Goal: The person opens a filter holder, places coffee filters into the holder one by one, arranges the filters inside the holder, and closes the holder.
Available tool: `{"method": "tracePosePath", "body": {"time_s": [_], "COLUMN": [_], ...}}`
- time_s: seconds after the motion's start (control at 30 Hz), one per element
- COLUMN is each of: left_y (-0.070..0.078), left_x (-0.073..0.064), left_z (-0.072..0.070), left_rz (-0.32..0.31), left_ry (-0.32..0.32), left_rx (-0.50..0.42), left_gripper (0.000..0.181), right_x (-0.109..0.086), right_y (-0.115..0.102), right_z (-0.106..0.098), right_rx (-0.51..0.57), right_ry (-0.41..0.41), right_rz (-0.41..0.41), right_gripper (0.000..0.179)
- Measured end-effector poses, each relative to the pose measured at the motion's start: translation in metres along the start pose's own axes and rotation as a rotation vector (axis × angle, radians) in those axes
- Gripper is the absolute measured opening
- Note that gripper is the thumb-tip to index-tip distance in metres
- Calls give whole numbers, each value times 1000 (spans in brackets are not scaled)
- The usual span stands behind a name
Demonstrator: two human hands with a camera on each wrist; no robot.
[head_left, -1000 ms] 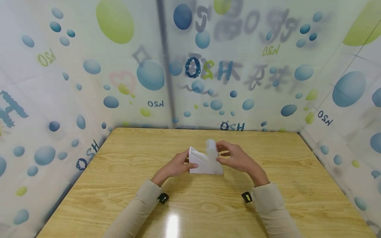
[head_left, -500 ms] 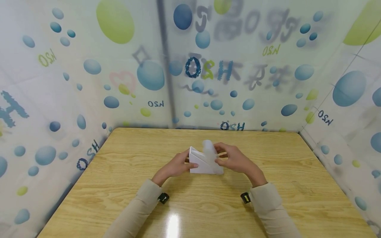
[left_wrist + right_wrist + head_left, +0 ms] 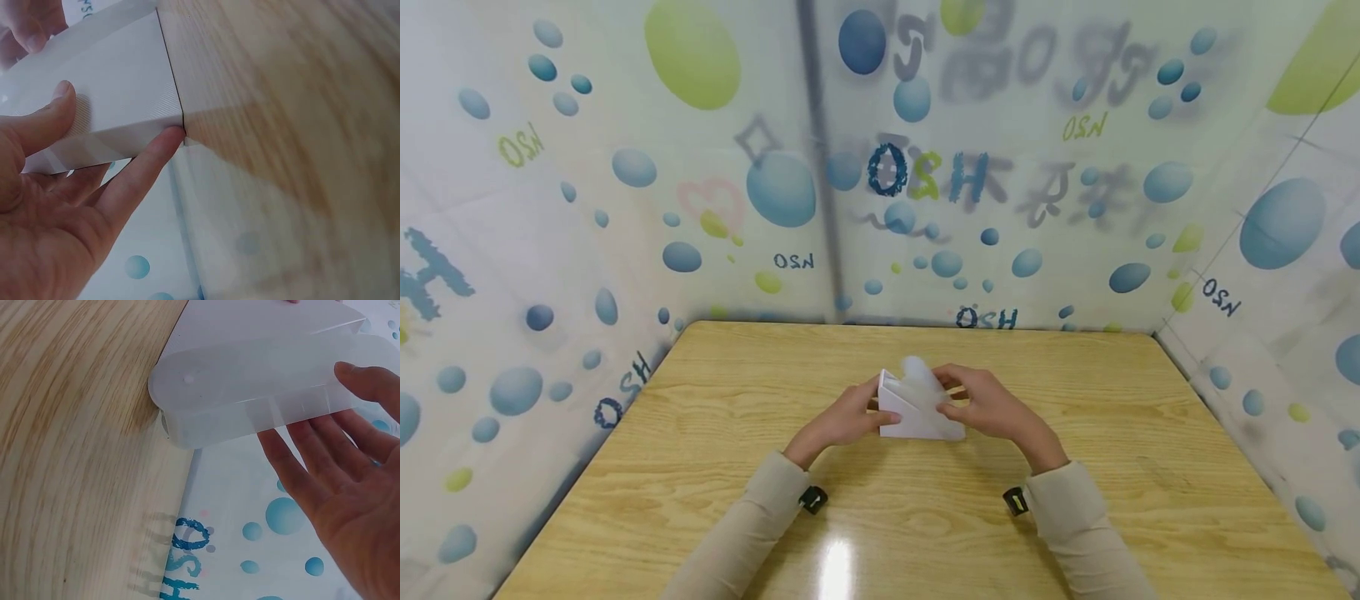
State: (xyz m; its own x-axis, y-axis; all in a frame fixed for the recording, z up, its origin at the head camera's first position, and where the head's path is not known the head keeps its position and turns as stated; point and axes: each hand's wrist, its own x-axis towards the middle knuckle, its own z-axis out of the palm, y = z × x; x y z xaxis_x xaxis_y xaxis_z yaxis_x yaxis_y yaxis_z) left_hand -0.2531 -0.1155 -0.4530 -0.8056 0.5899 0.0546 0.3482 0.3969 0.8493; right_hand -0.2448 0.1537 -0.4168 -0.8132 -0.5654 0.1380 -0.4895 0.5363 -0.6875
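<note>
A white box (image 3: 904, 423) with a sloping top stands upright on the wooden table. My left hand (image 3: 846, 415) grips its tall left end; in the left wrist view the thumb presses one broad face of the box (image 3: 125, 62) and the fingers lie along the narrow side. A frosted, translucent cover (image 3: 917, 375) with rounded ends leans up from the right end of the box. My right hand (image 3: 988, 406) holds this cover; in the right wrist view the thumb lies on one face of the cover (image 3: 250, 375) and the fingertips touch its other edge.
The wooden table (image 3: 715, 500) reaches back to a fabric wall (image 3: 895, 283) printed with blue and green dots. Similar walls stand at left and right. Black bands (image 3: 813, 500) show at both wrists.
The cover, upright a second ago, has tilted left and down toward the sloping top, and my right hand has moved left with it. My left hand and the box have stayed in place.
</note>
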Motion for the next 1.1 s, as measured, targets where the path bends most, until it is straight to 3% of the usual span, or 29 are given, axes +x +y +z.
{"method": "tracePosePath", "body": {"time_s": [0.53,1.1], "left_y": [-1,-2], "left_x": [1,-1], "left_z": [0,0], "left_rz": [2,9], "left_ry": [0,-15], "left_rx": [22,1], "left_gripper": [51,52], "right_x": [1,2], "right_y": [-10,-12], "right_z": [6,12], "right_rx": [-40,-171], "right_ry": [-2,7], "right_rz": [-25,-85], "right_gripper": [46,48]}}
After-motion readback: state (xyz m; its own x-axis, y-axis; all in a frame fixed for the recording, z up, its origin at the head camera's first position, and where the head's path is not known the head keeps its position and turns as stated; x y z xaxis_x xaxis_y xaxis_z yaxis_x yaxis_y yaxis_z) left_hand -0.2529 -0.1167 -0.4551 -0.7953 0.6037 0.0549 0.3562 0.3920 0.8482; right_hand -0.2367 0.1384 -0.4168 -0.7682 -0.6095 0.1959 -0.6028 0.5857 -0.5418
